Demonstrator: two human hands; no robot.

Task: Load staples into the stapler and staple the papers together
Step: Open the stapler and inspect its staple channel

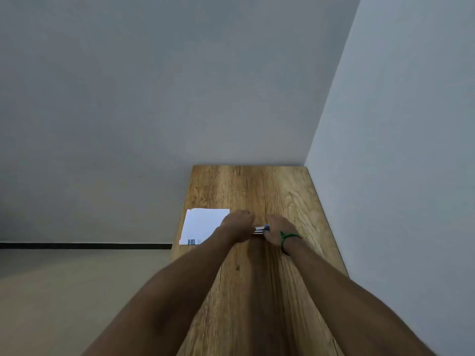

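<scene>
A small stapler [261, 229] with a blue end lies between my two hands on the wooden table [257, 186]. Only a short metal stretch of it shows. My right hand [279, 231], with a green band on its wrist, is closed over its right end. My left hand [237, 226] grips its left end with curled fingers. The white papers [203, 223] lie flat just left of my left hand, at the table's left edge, with a small printed mark near their front corner. Any staples are hidden by my hands.
The narrow table stands in a corner, with a wall along its far end and another wall [398, 176] close on its right. Its left edge drops to a pale floor [77, 291] with a dark skirting strip.
</scene>
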